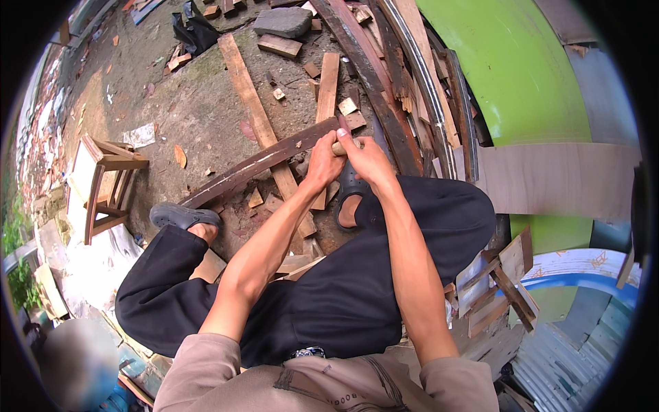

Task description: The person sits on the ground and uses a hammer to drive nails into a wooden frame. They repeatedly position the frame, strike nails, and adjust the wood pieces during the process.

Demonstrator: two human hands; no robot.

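- Wooden handle [339, 148]: short visible stretch between the two hands, near the right end of the dark brown beam [264, 162]; rest hidden, tool type cannot be told.
- Left hand [325, 161]: fingers curled closed on the handle.
- Right hand [369, 162]: also closed around it, just beside the left, thumb up along the top.
- Beam lies slantwise across a long pale plank [247, 89], chipped light spots on its face.
- Left grey clog [180, 216] next to the beam's left end; right clog [352, 184] just below the hands.
- Shorter plank [328, 82] beyond the beam; small offcuts scattered around.
- Grey stone block [283, 22] at far side, black plastic bag [195, 33] left of it.
- Small wooden stool [94, 185] at left; orange leaf [180, 156] on the ground near it.
- Right side: stacked dark timbers [384, 103], then green panel [511, 69].
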